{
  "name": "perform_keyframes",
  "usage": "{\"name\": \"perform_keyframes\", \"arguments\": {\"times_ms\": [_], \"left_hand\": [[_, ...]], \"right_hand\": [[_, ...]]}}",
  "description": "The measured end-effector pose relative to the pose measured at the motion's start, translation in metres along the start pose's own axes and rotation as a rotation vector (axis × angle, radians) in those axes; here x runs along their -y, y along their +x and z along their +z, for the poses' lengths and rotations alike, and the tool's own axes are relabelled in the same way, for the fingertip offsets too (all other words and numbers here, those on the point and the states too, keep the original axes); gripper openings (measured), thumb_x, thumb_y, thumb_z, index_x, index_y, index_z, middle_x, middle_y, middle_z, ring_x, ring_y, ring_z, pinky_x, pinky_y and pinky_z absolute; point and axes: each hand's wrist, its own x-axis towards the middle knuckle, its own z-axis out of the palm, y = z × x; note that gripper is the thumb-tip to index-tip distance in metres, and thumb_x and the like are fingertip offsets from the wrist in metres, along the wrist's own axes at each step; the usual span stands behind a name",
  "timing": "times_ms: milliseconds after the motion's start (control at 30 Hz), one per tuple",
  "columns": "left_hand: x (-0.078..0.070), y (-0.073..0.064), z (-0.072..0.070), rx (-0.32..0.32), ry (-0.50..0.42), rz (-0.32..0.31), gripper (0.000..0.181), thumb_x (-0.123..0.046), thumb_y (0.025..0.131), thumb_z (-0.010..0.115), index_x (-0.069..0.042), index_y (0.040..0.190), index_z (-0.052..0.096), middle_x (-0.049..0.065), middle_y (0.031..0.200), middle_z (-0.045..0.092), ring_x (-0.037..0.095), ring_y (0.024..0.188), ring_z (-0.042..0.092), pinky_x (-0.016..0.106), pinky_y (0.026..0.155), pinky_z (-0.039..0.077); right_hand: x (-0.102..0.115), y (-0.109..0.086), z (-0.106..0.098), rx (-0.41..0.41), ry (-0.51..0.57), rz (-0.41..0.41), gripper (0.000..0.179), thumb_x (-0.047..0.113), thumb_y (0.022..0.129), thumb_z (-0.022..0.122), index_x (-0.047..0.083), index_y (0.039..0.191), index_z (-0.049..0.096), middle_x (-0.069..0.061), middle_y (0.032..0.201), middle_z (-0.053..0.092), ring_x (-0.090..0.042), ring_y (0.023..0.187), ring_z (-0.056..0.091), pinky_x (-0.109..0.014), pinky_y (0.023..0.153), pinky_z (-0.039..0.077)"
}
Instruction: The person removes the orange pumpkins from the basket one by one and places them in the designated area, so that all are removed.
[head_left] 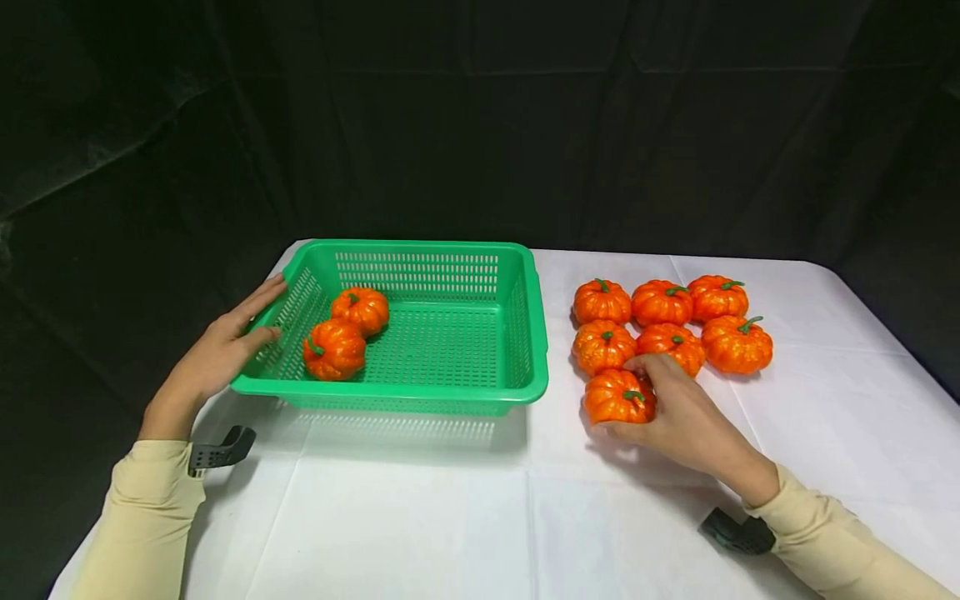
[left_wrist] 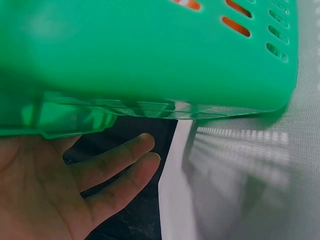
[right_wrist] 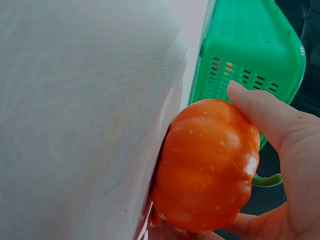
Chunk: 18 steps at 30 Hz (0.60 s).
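Note:
My right hand (head_left: 682, 417) grips a small orange pumpkin (head_left: 617, 397) at the front of a group on the table, thumb on its near side and fingers around the far side. The right wrist view shows the held pumpkin (right_wrist: 205, 165) close against the white cloth, its green stem toward the palm. My left hand (head_left: 225, 346) rests on the left rim of a green plastic basket (head_left: 390, 388), its fingers fairly straight. In the left wrist view, two fingers of that hand (left_wrist: 55, 185) stretch out beside the basket wall. Two pumpkins (head_left: 335, 350) lie in the basket's left part.
Behind the held pumpkin, several more pumpkins (head_left: 737, 344) stand close together in rows, right of the basket. A white cloth (head_left: 420, 517) covers the table. A black curtain (head_left: 480, 125) hangs behind it. Each wrist wears a black device (head_left: 738, 532).

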Motion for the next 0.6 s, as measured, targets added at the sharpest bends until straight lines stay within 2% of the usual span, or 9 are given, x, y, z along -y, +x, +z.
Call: {"name": "perform_keyframes", "arguments": {"times_ms": [267,400,600], "left_hand": [[0.001,-0.001,0.0,0.003,-0.007,0.002,0.064,-0.014,0.108,0.048,-0.011,0.167,0.023,0.01,0.173,0.01,0.05,0.152,0.014,0.077,0.112,0.012],[0.001,-0.001,0.0,0.002,-0.005,-0.005,0.065,-0.014,0.107,0.049,-0.012,0.167,0.023,0.01,0.173,0.01,0.048,0.152,0.014,0.077,0.112,0.013],[0.002,0.001,0.0,-0.004,-0.003,-0.002,0.064,-0.015,0.107,0.049,-0.012,0.167,0.024,0.008,0.173,0.011,0.043,0.155,0.01,0.075,0.114,0.01]], "right_hand": [[0.004,0.0,-0.002,0.041,-0.015,0.057,0.091,0.055,0.074,0.092,-0.005,0.13,0.052,-0.018,0.12,0.057,-0.034,0.107,0.057,-0.053,0.091,0.048],[0.011,0.002,-0.009,0.036,-0.029,0.058,0.09,0.057,0.075,0.09,-0.003,0.13,0.052,-0.016,0.117,0.056,-0.031,0.104,0.055,-0.05,0.088,0.047],[0.036,0.018,-0.03,0.0,-0.025,0.008,0.082,0.05,0.081,0.089,0.001,0.133,0.051,-0.016,0.126,0.054,-0.033,0.108,0.052,-0.053,0.089,0.048]]}}
